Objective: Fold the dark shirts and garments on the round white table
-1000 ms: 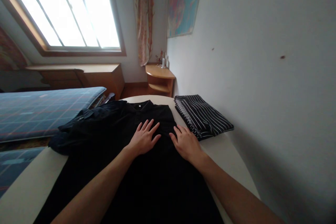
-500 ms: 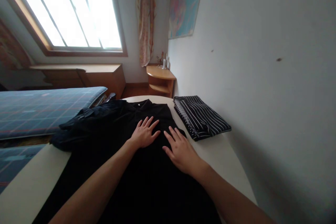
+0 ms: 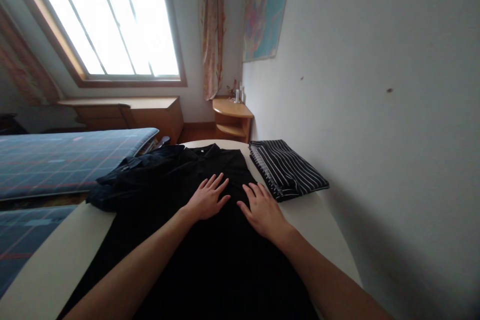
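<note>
Smoothing, it seems: one black collared cloth garment (image 3: 217, 260), spread on the pale round-edged table (image 3: 324, 230). My left hand (image 3: 207, 200) and right hand (image 3: 263, 211), fingers spread, gripping nothing, lie on its front. Next move, I judge, calls for flat palms.

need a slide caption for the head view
Left hand and right hand rest on a black shirt, folded striped cloth beside it.

Matt black cloth shirt (image 3: 217, 255), smooth pale tabletop (image 3: 322, 217), matt striped fabric (image 3: 290, 167), slightly glossy wooden corner shelf (image 3: 232, 107)
</note>
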Demonstrator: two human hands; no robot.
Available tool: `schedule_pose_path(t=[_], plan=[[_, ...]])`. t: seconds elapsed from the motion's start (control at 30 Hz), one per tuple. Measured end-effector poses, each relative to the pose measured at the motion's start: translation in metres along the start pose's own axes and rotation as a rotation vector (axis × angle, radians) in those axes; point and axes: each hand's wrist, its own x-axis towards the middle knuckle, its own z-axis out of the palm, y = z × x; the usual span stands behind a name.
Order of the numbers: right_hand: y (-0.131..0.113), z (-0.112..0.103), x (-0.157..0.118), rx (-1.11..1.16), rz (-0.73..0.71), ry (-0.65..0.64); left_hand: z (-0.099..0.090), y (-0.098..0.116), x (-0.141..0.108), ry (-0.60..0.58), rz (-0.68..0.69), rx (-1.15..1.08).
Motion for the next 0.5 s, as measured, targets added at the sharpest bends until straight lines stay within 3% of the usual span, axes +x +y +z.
schedule_pose_path(t=[0.13,0.5], plan=[[0.003,0.005,0.006,-0.008,0.145,0.015,0.001,-0.001,-0.011,0.006,0.008,-0.03],[0.014,0.014,0.017,0.158,0.183,0.065,-0.006,0.002,-0.011,-0.037,0.038,-0.066]])
